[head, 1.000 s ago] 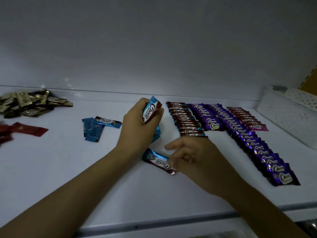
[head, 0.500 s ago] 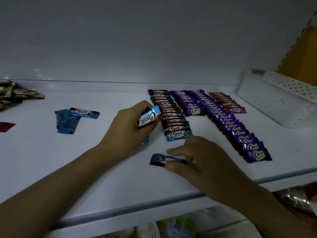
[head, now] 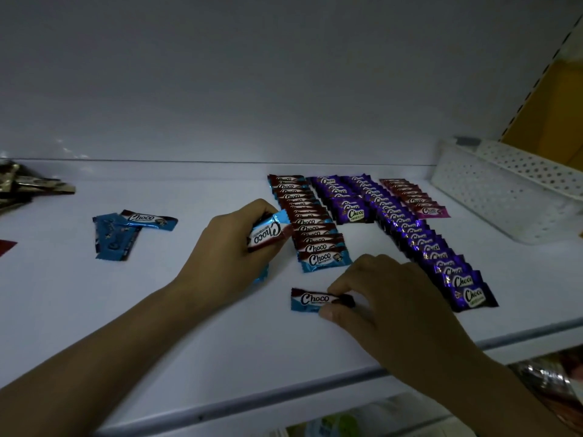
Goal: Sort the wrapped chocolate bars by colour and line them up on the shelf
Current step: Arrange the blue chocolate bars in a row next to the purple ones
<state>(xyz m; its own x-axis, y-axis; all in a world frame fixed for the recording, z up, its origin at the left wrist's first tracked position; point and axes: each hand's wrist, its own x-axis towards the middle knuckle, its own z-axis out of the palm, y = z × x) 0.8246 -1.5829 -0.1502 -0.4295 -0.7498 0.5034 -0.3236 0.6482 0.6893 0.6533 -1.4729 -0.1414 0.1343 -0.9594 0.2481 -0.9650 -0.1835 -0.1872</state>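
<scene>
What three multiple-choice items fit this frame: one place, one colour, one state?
1. The white perforated plastic basket stands on the white shelf at:
A. its far right
B. its far left
C. its front middle

2. The row of wrapped bars nearest the basket is:
A. gold
B. pink
C. green

3. The right hand:
A. lies flat, empty
B. pinches a blue-and-brown wrapped bar lying on the shelf
C. grips the basket

Answers: 1 A, it sits at the shelf's right end. 2 B, pink wrappers lie beside it. 3 B, thumb and fingers close on the bar's right end.
</scene>
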